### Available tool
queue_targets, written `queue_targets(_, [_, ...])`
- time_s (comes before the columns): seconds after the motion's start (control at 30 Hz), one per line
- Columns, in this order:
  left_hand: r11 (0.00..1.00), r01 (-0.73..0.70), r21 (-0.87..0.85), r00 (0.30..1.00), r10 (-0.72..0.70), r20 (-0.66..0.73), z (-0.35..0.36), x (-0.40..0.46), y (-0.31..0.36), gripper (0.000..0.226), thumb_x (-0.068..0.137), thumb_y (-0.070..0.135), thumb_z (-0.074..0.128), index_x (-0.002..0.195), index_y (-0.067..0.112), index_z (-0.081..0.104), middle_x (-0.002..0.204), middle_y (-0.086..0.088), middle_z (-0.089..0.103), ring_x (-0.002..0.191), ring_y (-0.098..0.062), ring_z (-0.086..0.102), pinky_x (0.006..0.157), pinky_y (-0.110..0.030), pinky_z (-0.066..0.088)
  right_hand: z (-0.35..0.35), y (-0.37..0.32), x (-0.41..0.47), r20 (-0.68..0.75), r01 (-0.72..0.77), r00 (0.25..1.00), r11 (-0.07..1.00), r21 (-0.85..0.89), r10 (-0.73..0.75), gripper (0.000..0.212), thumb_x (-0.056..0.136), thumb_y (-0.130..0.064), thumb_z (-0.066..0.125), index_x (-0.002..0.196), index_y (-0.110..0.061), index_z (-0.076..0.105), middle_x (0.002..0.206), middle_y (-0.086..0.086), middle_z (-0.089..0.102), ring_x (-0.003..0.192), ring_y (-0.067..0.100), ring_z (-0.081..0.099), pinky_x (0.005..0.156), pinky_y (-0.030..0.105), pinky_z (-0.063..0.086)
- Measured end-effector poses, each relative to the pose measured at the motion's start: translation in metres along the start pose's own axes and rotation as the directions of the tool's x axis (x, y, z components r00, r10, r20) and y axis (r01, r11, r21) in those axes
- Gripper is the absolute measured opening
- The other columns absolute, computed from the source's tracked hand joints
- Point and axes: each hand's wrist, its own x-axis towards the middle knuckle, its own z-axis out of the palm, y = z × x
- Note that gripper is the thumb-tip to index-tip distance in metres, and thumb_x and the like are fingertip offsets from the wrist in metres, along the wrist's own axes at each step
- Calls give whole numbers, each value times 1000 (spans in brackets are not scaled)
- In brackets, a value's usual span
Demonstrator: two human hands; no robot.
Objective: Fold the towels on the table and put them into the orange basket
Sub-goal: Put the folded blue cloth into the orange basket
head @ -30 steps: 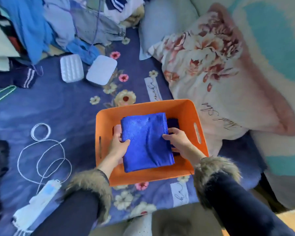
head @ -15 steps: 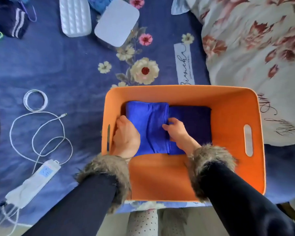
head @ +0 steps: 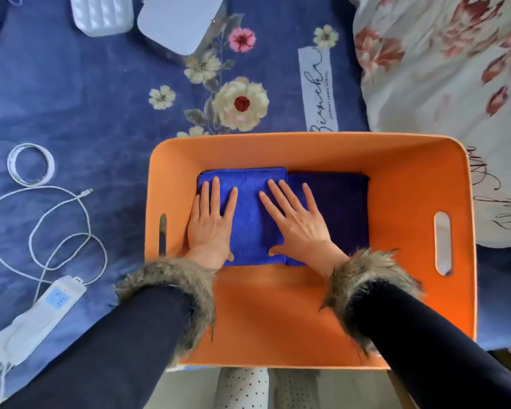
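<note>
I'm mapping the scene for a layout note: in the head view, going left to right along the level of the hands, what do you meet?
White cable → basket's left wall → left hand → bright blue towel → right hand → dark blue towel → basket's right wall → floral pillow.

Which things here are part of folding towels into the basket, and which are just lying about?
Part of the job:
orange basket
bright blue towel
dark blue towel
left hand, right hand, both flat on the towels

Lying about:
white cable
power strip
floral pillow
</note>
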Motion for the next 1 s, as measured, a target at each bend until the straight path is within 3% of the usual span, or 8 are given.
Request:
queue_targets(0.1, [1000, -12, 22, 1000, 11, 23, 6, 8, 2, 139, 60, 58, 75, 140, 15, -30, 147, -23, -31, 139, -37, -22, 117, -44, -3, 11, 3, 10, 83, -11, 996, 1000, 21, 9, 121, 67, -66, 65, 146, -24, -17, 155, 2, -22, 144, 20, -16, 111, 51, -14])
queue_targets(0.23, [999, -23, 24, 998, 21, 58, 5, 13, 0, 139, 60, 59, 75, 140, 14, -30, 147, -24, -31, 139, -38, -22, 117, -45, -4, 11, 4, 14, 91, 0, 996, 998, 60, -5, 118, 70, -66, 61, 146, -24, -19, 155, 2, -24, 143, 20, -20, 112, 52, -11])
queue_targets(0.37, [989, -19, -147, 994, 34, 102, -15, 1, 2, 119, 74, 49, 70, 145, 17, -20, 151, -21, -25, 141, -37, -16, 116, -44, 1, -6, 1, -7, 106, -51, 994, 976, 214, 29, 100, 79, -60, 57, 149, -26, -6, 157, 3, -13, 145, 22, -12, 115, 51, -3])
queue_targets(0.47, [933, -127, -335, 992, 112, -63, -32, -27, 0, 84, 90, 34, 56, 149, 12, 0, 156, -17, -2, 144, -32, 4, 116, -39, 14, -31, -2, -43, 126, -266, 963, 894, 361, 236, 83, 88, -56, 48, 150, -24, 4, 158, 3, 7, 145, 23, 5, 116, 47, 13])
queue_targets(0.57, [873, -230, -431, 971, 181, -153, -50, -66, 6, 65, 94, 26, 49, 148, 12, 16, 155, -13, 16, 143, -28, 16, 114, -39, 22, -60, -3, -93, 84, -420, 896, 769, 481, 437, 70, 92, -49, 45, 148, -21, 15, 152, 5, 24, 139, 24, 25, 108, 43, 28])
queue_targets(0.77, [772, -474, -424, 861, 304, -408, -110, -136, 48, 44, 90, 20, 54, 130, 4, 49, 133, -15, 51, 123, -32, 49, 101, -42, 38, -118, -7, -203, -43, -490, 733, 570, 660, 679, 57, 91, -34, 53, 141, -16, 35, 140, 4, 42, 125, 29, 43, 95, 42, 41])
queue_targets(0.93, [669, -668, -325, 720, 470, -510, -164, -194, 102, 50, 85, 34, 39, 124, 7, 54, 125, -10, 57, 116, -30, 53, 96, -41, 42, -138, -21, -314, -84, -570, 566, 463, 679, 820, 54, 92, -35, 52, 141, -20, 35, 140, 2, 42, 124, 28, 44, 94, 42, 40])
queue_targets(1.0, [611, -751, -251, 634, 560, -534, -176, -219, 125, 57, 84, 41, 31, 123, 7, 55, 124, -9, 57, 116, -28, 53, 97, -40, 41, -138, -28, -360, -99, -607, 467, 400, 687, 879, 55, 93, -35, 50, 143, -19, 33, 142, 2, 40, 124, 26, 44, 96, 41, 40])
